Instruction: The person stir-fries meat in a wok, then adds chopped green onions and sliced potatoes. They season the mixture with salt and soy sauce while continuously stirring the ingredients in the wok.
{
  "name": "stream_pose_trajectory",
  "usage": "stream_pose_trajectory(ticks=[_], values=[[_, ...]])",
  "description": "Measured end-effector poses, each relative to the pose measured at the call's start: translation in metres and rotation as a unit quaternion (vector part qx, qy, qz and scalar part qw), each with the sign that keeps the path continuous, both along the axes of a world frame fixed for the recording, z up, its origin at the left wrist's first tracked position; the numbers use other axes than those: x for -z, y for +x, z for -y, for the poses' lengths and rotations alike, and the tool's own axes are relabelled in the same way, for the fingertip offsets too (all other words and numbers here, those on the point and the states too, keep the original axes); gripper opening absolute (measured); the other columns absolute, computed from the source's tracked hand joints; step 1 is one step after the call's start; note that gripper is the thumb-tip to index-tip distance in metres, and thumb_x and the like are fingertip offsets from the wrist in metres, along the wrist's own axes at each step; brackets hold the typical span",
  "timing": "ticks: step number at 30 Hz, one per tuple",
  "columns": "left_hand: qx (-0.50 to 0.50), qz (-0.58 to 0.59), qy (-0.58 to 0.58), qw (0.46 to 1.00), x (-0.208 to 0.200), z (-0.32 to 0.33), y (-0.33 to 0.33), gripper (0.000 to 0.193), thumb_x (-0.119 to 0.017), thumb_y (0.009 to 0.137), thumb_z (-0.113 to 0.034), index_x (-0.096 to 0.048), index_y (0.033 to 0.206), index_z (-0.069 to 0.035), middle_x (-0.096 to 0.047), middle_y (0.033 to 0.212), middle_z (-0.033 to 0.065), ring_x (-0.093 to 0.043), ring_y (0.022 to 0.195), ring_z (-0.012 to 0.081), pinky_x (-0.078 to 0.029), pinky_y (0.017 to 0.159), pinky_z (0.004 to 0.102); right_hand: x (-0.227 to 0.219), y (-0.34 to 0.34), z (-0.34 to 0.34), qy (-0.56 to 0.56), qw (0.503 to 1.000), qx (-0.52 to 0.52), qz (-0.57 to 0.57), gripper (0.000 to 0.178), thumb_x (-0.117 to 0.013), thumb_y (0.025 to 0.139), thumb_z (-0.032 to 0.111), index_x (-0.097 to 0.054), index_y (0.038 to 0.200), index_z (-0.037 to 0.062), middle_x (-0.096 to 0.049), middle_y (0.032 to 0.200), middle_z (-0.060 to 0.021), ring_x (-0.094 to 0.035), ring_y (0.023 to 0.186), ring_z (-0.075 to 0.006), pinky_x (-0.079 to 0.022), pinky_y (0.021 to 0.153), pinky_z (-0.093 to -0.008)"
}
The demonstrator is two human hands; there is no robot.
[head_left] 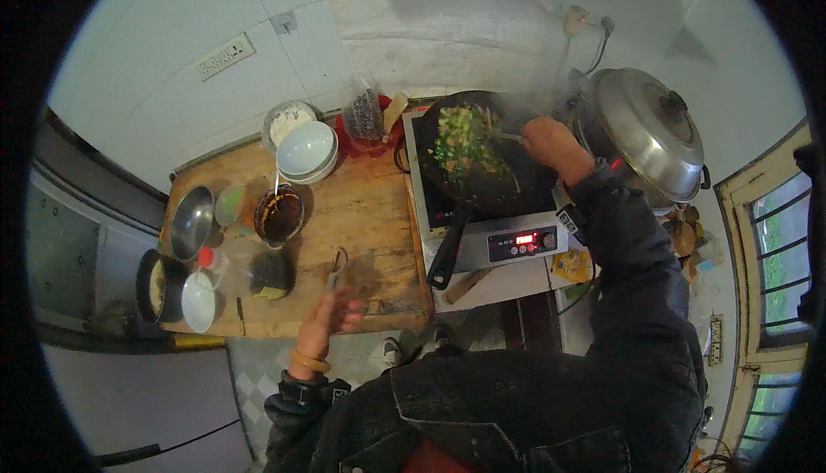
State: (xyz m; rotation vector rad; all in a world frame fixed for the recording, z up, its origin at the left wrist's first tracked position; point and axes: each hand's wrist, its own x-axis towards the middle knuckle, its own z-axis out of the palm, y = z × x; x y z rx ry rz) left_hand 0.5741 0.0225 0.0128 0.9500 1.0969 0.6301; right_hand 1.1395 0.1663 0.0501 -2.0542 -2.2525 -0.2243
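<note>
My right hand [557, 148] is closed round the handle of a spatula [511, 137], which reaches into a black wok [529, 182]. Chopped green vegetables with yellowish pieces [465, 139] lie in the wok's left half, and a little steam rises. The wok sits on an induction cooker [524, 244] with a lit red display, its black handle [449, 249] pointing toward me. Above the front of the wooden board, my left hand [329, 318] has its fingers apart and slightly blurred. Just beyond its fingertips is a slim metal utensil [338, 268] with a looped end; its kind is unclear.
White bowls [306, 150], a bowl of white powder [291, 120] and a dark sauce bowl [280, 216] with a spoon stand on the board [370, 215]. Metal bowl [191, 222], jar [269, 275] and small white bowl [200, 302] are left. A large lidded steamer [641, 129] stands right of the wok.
</note>
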Motion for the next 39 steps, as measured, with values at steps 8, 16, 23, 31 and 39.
stream_pose_trajectory(ticks=[8, 16, 23, 31, 39], values=[[-0.006, -0.012, -0.016, 1.0, 0.019, 0.002, -0.01, 0.057, -0.047, 0.102, -0.048, -0.052, 0.135, -0.002, -0.069, 0.11, 0.0134, -0.067, 0.087, 0.018, -0.053, 0.075, 0.03, -0.038, -0.054, 0.014, -0.312, 0.918, 0.103, -0.224, 0.026, -0.064, 0.085, 0.024, -0.072, 0.078, 0.0003, -0.065, 0.061, -0.0112, -0.063, 0.05, -0.0247, -0.05, 0.048, -0.0383], [-0.147, -0.08, -0.034, 0.985, 0.054, 0.017, -0.088, 0.055, -0.055, 0.098, -0.046, -0.052, 0.134, -0.004, -0.069, 0.109, 0.0166, -0.069, 0.089, 0.0215, -0.055, 0.075, 0.0315, -0.035, 0.02, 0.052, -0.186, 0.972, 0.143, 0.007, 0.024, -0.06, 0.084, 0.019, -0.069, 0.07, 0.0028, -0.062, 0.057, -0.0117, -0.06, 0.048, -0.0244, -0.048, 0.047, -0.037], [-0.347, -0.101, 0.016, 0.932, 0.082, 0.028, -0.139, 0.068, -0.064, 0.094, -0.031, -0.032, 0.147, -0.003, -0.061, 0.122, 0.0188, -0.069, 0.091, 0.0264, -0.056, 0.073, 0.0337, -0.001, -0.003, 0.041, -0.248, 0.968, -0.003, -0.043, 0.022, -0.064, 0.077, 0.016, -0.065, 0.062, 0.0004, -0.062, 0.059, -0.0176, -0.061, 0.051, -0.032, -0.049, 0.051, -0.0422], [-0.389, -0.249, 0.308, 0.832, 0.105, -0.042, -0.137, 0.113, -0.085, 0.074, -0.025, -0.009, 0.153, 0.004, -0.046, 0.139, 0.0251, -0.055, 0.118, 0.0331, -0.05, 0.093, 0.0404, 0.018, -0.009, 0.067, -0.211, 0.964, 0.124, -0.107, 0.024, -0.066, 0.089, 0.019, -0.068, 0.086, -0.0038, -0.066, 0.074, -0.0235, -0.068, 0.065, -0.0354, -0.052, 0.058, -0.0424], [-0.443, -0.3, 0.335, 0.776, 0.109, -0.08, -0.142, 0.118, -0.088, 0.065, -0.006, -0.009, 0.151, 0.006, -0.039, 0.146, 0.0226, -0.045, 0.131, 0.0311, -0.038, 0.109, 0.0384, -0.092, -0.12, 0.126, 0.037, 0.97, 0.093, -0.222, 0.025, -0.06, 0.097, 0.018, -0.067, 0.11, -0.0018, -0.07, 0.105, -0.0191, -0.068, 0.095, -0.0257, -0.051, 0.083, -0.035]])
